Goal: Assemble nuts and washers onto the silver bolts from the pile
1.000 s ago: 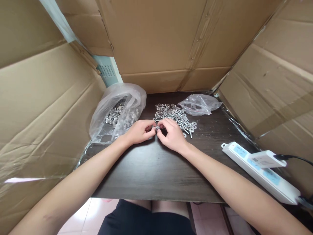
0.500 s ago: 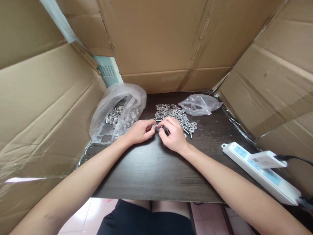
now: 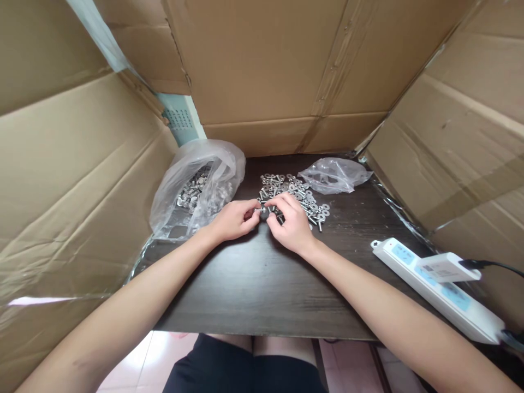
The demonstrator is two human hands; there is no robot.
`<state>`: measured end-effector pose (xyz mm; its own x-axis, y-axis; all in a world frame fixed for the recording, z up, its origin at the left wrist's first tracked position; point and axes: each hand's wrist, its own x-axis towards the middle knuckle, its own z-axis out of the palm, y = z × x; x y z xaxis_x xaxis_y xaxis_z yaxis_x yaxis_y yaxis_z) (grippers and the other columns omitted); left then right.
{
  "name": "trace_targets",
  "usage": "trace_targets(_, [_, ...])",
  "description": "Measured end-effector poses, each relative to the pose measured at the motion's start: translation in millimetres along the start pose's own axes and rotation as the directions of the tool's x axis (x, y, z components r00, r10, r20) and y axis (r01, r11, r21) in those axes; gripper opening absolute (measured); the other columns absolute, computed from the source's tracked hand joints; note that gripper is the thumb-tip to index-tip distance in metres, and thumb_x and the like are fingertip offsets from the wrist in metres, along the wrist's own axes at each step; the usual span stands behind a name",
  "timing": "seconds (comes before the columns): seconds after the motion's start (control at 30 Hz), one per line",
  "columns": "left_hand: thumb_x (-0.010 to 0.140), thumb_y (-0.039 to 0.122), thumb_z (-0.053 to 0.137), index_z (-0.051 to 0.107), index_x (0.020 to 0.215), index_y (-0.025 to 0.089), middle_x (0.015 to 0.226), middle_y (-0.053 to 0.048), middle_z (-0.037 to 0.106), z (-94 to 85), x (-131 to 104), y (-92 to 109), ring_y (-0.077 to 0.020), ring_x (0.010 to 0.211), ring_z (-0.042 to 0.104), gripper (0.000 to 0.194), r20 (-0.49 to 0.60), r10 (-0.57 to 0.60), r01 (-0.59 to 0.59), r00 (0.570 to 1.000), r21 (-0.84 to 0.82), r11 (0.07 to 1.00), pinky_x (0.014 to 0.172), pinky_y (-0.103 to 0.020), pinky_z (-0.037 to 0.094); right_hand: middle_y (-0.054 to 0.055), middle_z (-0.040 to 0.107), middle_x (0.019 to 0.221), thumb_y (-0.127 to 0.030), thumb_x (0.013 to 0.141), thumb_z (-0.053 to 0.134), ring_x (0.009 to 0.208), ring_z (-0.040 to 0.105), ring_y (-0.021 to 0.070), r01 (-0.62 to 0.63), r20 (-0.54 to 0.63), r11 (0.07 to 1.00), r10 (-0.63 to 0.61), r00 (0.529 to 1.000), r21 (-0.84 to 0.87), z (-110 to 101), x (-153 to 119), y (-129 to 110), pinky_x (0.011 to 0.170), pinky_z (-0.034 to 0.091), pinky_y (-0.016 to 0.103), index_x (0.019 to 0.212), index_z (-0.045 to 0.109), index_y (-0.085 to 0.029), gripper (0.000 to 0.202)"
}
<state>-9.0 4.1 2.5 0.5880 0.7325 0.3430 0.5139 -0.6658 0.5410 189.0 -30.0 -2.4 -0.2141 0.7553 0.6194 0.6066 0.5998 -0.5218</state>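
My left hand (image 3: 236, 220) pinches a small silver bolt (image 3: 262, 209) between thumb and fingertips, its shank pointing right. A small nut or washer seems to sit on the shank, too small to make out surely. Close to the bolt's free end, my right hand (image 3: 290, 222) is half curled, thumb and index finger apart with a gap between them. I see nothing held there. Behind and beside the right hand spreads a loose pile of bolts, nuts and washers (image 3: 314, 207), partly hidden by its fingers.
A clear plastic bag (image 3: 223, 150) with metal parts inside lies open at left. Another crumpled clear bag (image 3: 338, 174) rests behind the pile. A white power strip (image 3: 438, 292) with a plugged-in adapter lies at right. Cardboard walls (image 3: 262, 71) surround the dark tabletop (image 3: 254, 289).
My right fingertips have drawn slightly right, away from the bolt, and its thumb and index finger are a little farther apart. The left hand keeps its pinch in the same place.
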Motion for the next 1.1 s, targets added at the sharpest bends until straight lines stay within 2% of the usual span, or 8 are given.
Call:
trace_targets(0.27, [0.093, 0.029, 0.050, 0.061, 0.086, 0.017, 0.060, 0.004, 0.050, -0.2, 0.2, 0.6, -0.0110, 0.054, 0.044, 0.018, 0.011, -0.003, 0.003, 1.000, -0.010, 1.000, 0.057, -0.024, 0.031, 0.008, 0.066, 0.096, -0.024, 0.092, 0.060, 0.096, 0.062, 0.0269, -0.023, 0.094, 0.999, 0.028, 0.995, -0.046, 4.1, -1.4, 6.6, 0.088, 0.050, 0.044, 0.088, 0.064, -0.022, 0.006])
trace_targets(1.1, [0.091, 0.030, 0.052, 0.063, 0.085, 0.016, 0.058, 0.005, 0.050, -0.1, -0.5, 1.0, -0.0096, 0.053, 0.042, 0.019, 0.025, -0.035, 0.035, 0.999, -0.023, 0.999, 0.058, -0.023, 0.031, 0.008, 0.068, 0.098, -0.027, 0.095, 0.058, 0.096, 0.061, 0.0278, -0.003, 0.114, 0.993, 0.016, 0.993, -0.116, 3.1, -1.8, 2.8, 0.086, 0.047, 0.044, 0.093, 0.064, -0.021, 0.009])
